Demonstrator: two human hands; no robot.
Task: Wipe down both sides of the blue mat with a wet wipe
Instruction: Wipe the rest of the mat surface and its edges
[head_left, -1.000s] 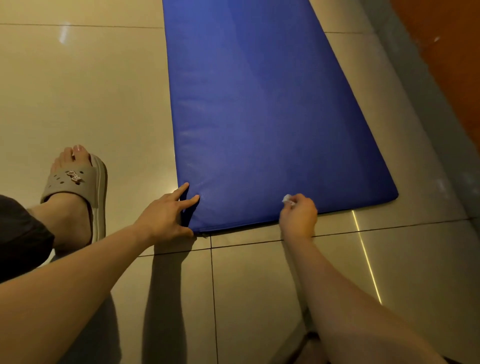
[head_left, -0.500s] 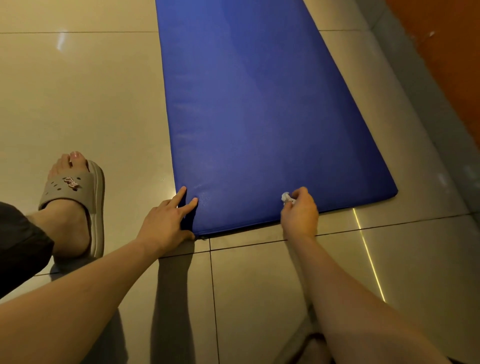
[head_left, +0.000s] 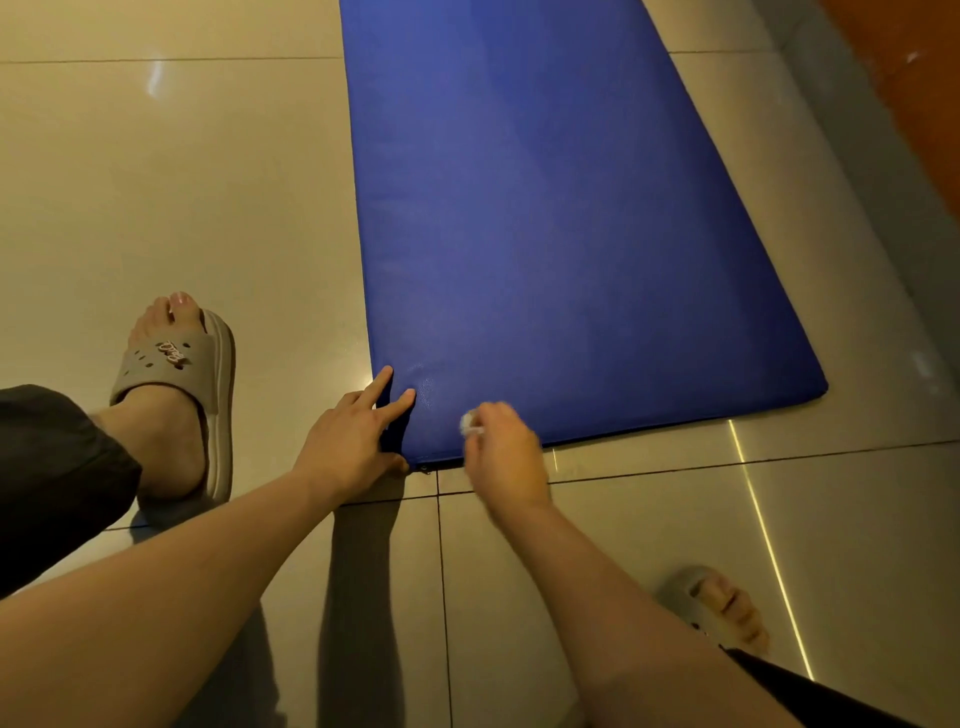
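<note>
The blue mat (head_left: 545, 234) lies flat on the tiled floor and runs away from me to the top of the frame. My left hand (head_left: 353, 436) rests on the mat's near left corner, fingers spread straight over the edge. My right hand (head_left: 504, 452) sits on the near edge just right of it, fingers curled round a small crumpled white wet wipe (head_left: 470, 423) that touches the mat. The hand is slightly blurred.
Beige floor tiles (head_left: 182, 182) surround the mat. My left foot in a grey slide sandal (head_left: 176, 374) stands left of the mat; my right sandalled foot (head_left: 722, 608) is at the lower right. A grey skirting and orange wall (head_left: 904, 104) run along the right.
My right hand with the wipe has slid left along the mat's near edge, from the middle to close beside my left hand. The left hand keeps the corner. My right foot has come into view.
</note>
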